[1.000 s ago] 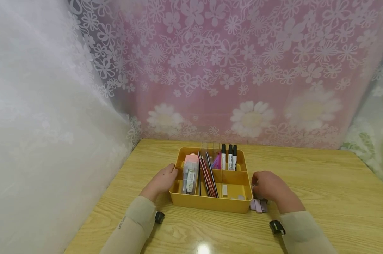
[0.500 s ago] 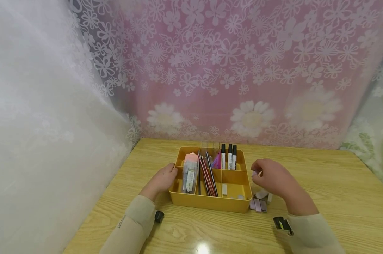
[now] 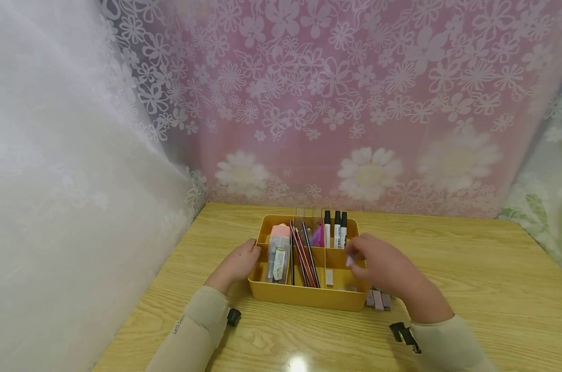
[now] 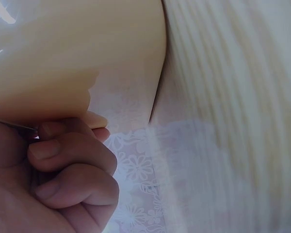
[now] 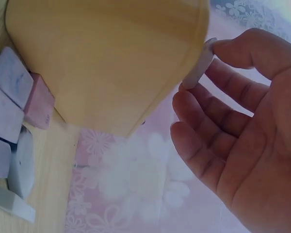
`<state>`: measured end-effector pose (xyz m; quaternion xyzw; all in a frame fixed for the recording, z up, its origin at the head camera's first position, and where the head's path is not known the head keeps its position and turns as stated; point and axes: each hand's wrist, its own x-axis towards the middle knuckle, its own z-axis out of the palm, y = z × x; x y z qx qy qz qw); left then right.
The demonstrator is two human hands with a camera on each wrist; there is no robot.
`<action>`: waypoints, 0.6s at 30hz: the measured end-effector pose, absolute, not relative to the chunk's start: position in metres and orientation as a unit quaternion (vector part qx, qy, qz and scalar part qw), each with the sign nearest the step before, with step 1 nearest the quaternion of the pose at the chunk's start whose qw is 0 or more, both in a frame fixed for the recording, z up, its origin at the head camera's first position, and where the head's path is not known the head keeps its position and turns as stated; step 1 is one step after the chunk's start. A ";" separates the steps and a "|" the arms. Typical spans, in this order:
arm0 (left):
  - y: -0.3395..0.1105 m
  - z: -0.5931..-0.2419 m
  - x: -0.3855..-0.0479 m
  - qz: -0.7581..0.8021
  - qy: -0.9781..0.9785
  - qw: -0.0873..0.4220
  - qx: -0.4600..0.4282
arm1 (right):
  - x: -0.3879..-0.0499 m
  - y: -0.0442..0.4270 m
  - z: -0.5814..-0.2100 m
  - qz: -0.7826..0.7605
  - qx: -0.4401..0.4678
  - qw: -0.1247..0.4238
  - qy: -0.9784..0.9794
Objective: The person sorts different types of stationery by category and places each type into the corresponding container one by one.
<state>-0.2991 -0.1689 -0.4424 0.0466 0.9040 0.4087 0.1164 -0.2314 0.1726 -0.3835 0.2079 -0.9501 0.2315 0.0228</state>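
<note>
A yellow compartment tray (image 3: 308,299) stands on the table. My left hand (image 3: 236,262) grips its left rim, fingers curled in the left wrist view. My right hand (image 3: 385,268) is over the tray's front right compartment. Between thumb and fingertips it pinches a small pale eraser (image 5: 202,68), close to the tray's rim in the right wrist view. A white eraser (image 3: 329,278) and other small pale pieces lie in that compartment. Several more erasers (image 3: 378,300), lilac, pink and whitish, lie on the table against the tray's right side, partly hidden by my right hand.
Other compartments hold a clear case with a pink top (image 3: 278,253), several pencils (image 3: 306,258), clear rulers, a purple-pink item (image 3: 317,236) and black-capped markers (image 3: 337,230). A floral curtain (image 3: 285,129) hangs behind the wooden table (image 3: 471,268).
My right hand has lifted an eraser from beside the tray and carried it up and left over the front right compartment. My left hand has stayed on the rim.
</note>
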 end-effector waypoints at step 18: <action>-0.169 -0.444 -0.300 0.405 0.905 0.119 0.043 | -0.235 0.193 -0.384 0.201 0.183 0.036 -0.962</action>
